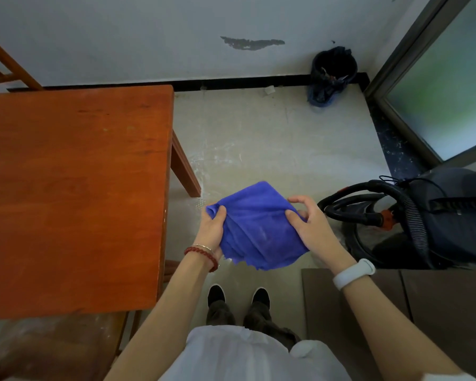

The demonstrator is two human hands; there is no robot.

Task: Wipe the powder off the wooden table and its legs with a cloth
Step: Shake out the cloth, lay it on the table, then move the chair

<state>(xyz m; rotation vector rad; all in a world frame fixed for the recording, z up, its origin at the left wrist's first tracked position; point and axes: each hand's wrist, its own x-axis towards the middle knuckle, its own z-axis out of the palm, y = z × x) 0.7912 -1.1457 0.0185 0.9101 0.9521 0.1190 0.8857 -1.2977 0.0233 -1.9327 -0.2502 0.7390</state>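
Observation:
A blue cloth [254,226] hangs spread between both hands in mid-air, over the floor to the right of the wooden table [72,193]. My left hand [213,229] pinches the cloth's left corner. My right hand [309,225] grips its right edge. Faint pale marks show on the cloth's middle. The table's reddish top fills the left of the view. One table leg [183,166] slants down at its far right corner. White powder streaks lie on the floor beside that leg.
A wooden chair [55,347] with a dusty seat stands under the table's near edge. A vacuum cleaner with a black hose [396,213] sits to the right. A dark bin [333,75] is in the far corner. Brown boards [396,298] lie by my right arm.

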